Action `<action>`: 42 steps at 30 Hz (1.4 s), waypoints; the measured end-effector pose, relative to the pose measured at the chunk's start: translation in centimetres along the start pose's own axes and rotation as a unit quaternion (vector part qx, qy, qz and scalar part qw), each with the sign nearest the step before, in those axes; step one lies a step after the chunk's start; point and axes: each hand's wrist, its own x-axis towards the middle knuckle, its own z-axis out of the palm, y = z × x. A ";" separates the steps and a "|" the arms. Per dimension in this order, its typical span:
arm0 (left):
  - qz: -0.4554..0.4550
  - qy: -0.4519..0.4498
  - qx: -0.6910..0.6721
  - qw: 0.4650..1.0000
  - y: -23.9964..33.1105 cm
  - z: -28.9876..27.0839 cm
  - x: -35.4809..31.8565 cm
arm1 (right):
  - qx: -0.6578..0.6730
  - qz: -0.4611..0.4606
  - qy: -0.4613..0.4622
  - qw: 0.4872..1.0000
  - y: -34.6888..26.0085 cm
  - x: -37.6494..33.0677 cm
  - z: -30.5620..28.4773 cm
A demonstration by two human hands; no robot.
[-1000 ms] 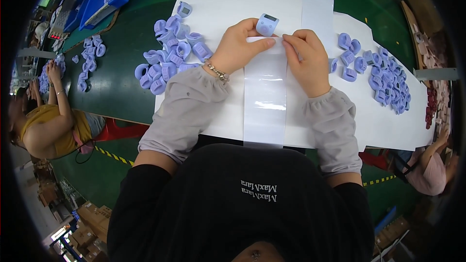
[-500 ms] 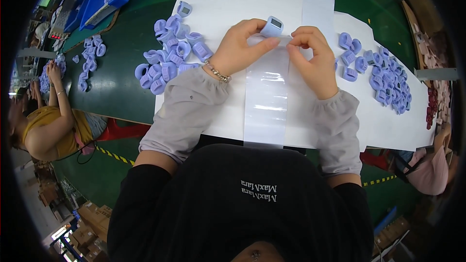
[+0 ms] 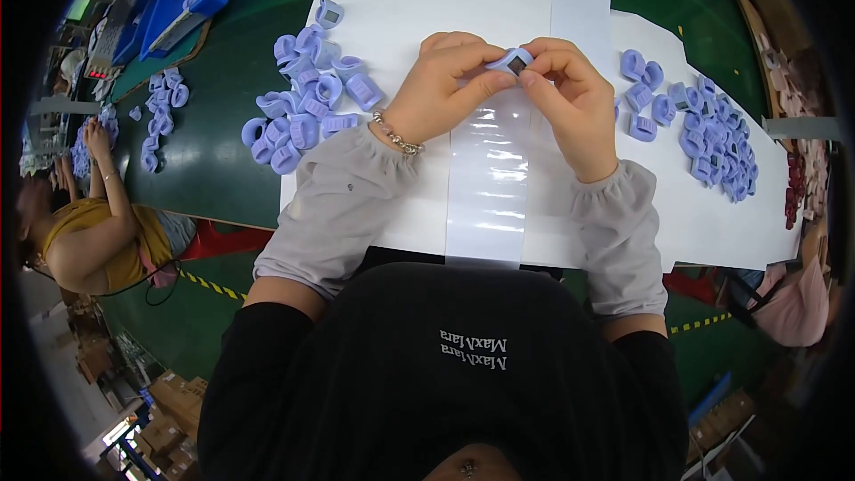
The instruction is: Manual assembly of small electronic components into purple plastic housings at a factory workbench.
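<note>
A small lavender wristwatch with a curled band and a dark rectangular screen is held up over the white table covering. My left hand pinches its left side between thumb and fingers. My right hand is closed at its other side, thumb and fingertips against the screen's edge. Whether a piece of film lies under those fingertips is too small to tell. Below the hands a glossy strip of clear film pieces runs toward me. A heap of lavender watches lies to the left, a denser heap to the right.
A white sheet lies at the far side. Blue bins stand far left, near more watches on the dark green table. A co-worker in yellow sits left; a person in pink is right.
The watch has turned and tilted between my hands. My right hand has moved left onto it, from beside it to touching the screen's edge.
</note>
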 end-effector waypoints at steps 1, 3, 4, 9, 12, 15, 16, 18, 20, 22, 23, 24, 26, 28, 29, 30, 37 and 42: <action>0.001 -0.001 0.002 1.000 0.1 0.0 0.0 | 0.005 -0.002 0.003 1.000 0.0 0.0 0.0; 0.002 -0.002 0.004 1.000 0.0 0.0 0.0 | 0.010 -0.003 0.007 1.000 0.0 0.0 0.1; 0.004 0.006 -0.002 1.000 0.0 0.1 0.0 | 0.012 -0.002 0.010 1.000 0.1 0.0 0.1; -0.003 0.007 0.000 1.000 0.2 0.0 0.2 | 0.025 0.002 0.024 0.999 0.1 -0.1 0.3; 0.001 0.011 -0.004 1.000 0.3 0.1 0.2 | 0.030 -0.001 0.030 0.999 0.1 -0.2 0.4; 0.005 0.013 -0.008 1.000 0.3 0.1 0.2 | 0.026 -0.001 0.033 0.999 0.1 -0.2 0.4; 0.005 0.012 -0.006 1.000 0.3 0.1 0.3 | 0.026 0.000 0.034 0.999 0.1 -0.2 0.5; 0.004 0.010 -0.005 1.000 0.3 0.0 0.3 | 0.026 0.001 0.035 0.999 0.1 -0.1 0.5; -0.002 0.007 -0.012 1.000 0.4 0.0 0.4 | 0.029 0.005 0.037 0.999 0.2 -0.1 0.5; -0.001 0.009 -0.009 1.000 0.3 0.0 0.3 | 0.028 0.004 0.038 0.999 0.2 -0.1 0.6; 0.001 0.010 -0.006 1.000 0.3 0.0 0.3 | 0.027 0.002 0.040 0.999 0.2 -0.1 0.7; 0.001 0.010 -0.006 1.000 0.2 0.0 0.3 | 0.027 0.002 0.040 0.999 0.3 -0.1 0.7; 0.004 0.009 -0.003 1.000 0.2 0.0 0.3 | 0.003 -0.028 0.037 0.999 0.6 0.0 0.6; 0.001 0.003 0.001 1.000 0.4 -0.1 0.2 | -0.034 -0.047 0.037 0.998 0.9 -0.1 0.5; -0.001 -0.004 0.006 1.000 0.5 -0.1 0.3 | -0.071 -0.067 0.037 0.995 1.1 -0.1 0.4; 0.000 -0.004 0.006 1.000 0.4 0.0 0.2 | -0.072 -0.067 0.038 0.994 1.1 -0.2 0.5; 0.007 -0.021 -0.023 0.999 0.2 0.3 -0.3 | 0.054 0.123 0.002 0.991 -0.3 -0.3 0.5; -0.096 -0.045 -0.141 0.984 0.6 0.3 -0.2 | 0.061 0.148 -0.006 0.987 -0.7 0.1 -0.2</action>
